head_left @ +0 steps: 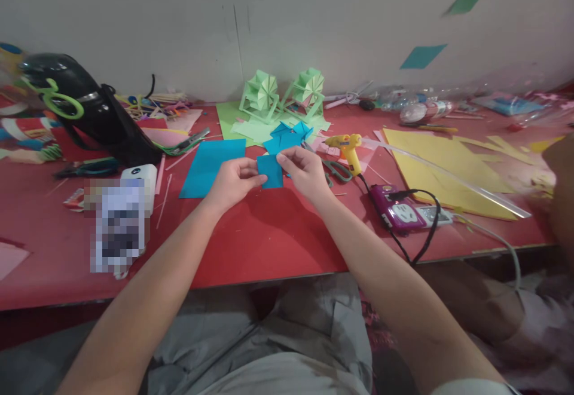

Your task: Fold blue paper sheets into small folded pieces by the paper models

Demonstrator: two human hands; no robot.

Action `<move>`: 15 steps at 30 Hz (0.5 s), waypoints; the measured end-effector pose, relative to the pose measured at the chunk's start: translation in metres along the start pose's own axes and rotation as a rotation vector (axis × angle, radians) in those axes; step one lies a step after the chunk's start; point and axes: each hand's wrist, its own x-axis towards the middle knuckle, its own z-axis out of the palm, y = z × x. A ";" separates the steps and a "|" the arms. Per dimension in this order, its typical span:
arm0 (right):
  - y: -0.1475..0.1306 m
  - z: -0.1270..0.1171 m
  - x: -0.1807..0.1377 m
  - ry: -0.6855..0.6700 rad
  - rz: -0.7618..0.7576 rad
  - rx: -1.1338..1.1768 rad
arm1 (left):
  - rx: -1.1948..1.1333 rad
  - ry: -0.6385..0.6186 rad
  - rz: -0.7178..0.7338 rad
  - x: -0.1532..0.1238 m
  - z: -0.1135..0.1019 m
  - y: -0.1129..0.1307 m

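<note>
A small blue square of paper (271, 174) is held up between both hands above the red table. My left hand (235, 183) pinches its left edge, and my right hand (305, 171) grips the upper right corner between thumb and finger. Behind my left hand lies a larger sheet of blue paper (213, 165). Just beyond the square sit folded blue paper pieces (291, 135). Two pale green folded paper models (260, 93) stand farther back on green paper (228, 121). Scissors (338, 171) lie close to my right hand, partly hidden behind it.
A yellow glue gun (347, 147) with a clear glue stick lies right of my hands, its black cord running to a purple power strip (397, 208). Yellow sheets (439, 168) are at the right, a black bottle-like object (89, 105) at the left. Another person's arm (560, 186) shows at the right edge.
</note>
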 end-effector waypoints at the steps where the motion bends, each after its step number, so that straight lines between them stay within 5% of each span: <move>1: 0.000 0.000 0.000 -0.003 0.000 0.011 | -0.001 -0.014 0.005 0.000 0.000 0.001; 6: -0.001 -0.002 0.000 -0.005 0.017 0.046 | -0.005 -0.147 0.029 0.000 0.001 0.004; 15: 0.001 -0.006 0.002 0.017 0.053 0.081 | 0.090 -0.117 -0.010 0.001 0.004 0.004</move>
